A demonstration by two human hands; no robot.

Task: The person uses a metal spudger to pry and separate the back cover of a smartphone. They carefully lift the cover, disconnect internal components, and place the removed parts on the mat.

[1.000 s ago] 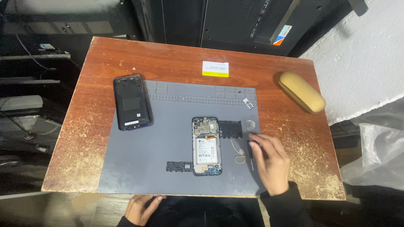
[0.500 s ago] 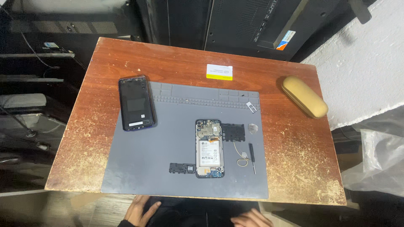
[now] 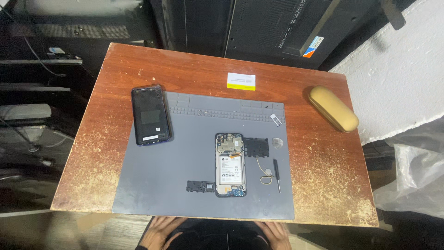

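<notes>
An opened phone (image 3: 230, 165) lies on a grey work mat (image 3: 162, 180), its battery and circuit board showing. Beside it rest a black inner cover (image 3: 255, 147), a smaller black plate (image 3: 200, 186), a thin yellow cable (image 3: 264, 175) and a small screwdriver (image 3: 276, 175). The phone's dark back cover (image 3: 151, 115) lies at the mat's left top corner. My left hand (image 3: 158, 230) and my right hand (image 3: 274, 233) rest below the table's near edge, fingers spread, holding nothing.
A yellow-and-white card (image 3: 241, 81) and a tan glasses case (image 3: 333, 108) lie on the worn wooden table (image 3: 323, 176). A tiny tray part (image 3: 275, 119) and a clear pick (image 3: 277, 142) sit on the mat. Dark equipment stands behind; a plastic bag lies at right.
My right hand has left the mat near the screwdriver and dropped below the table's near edge. The screwdriver now lies free on the mat.
</notes>
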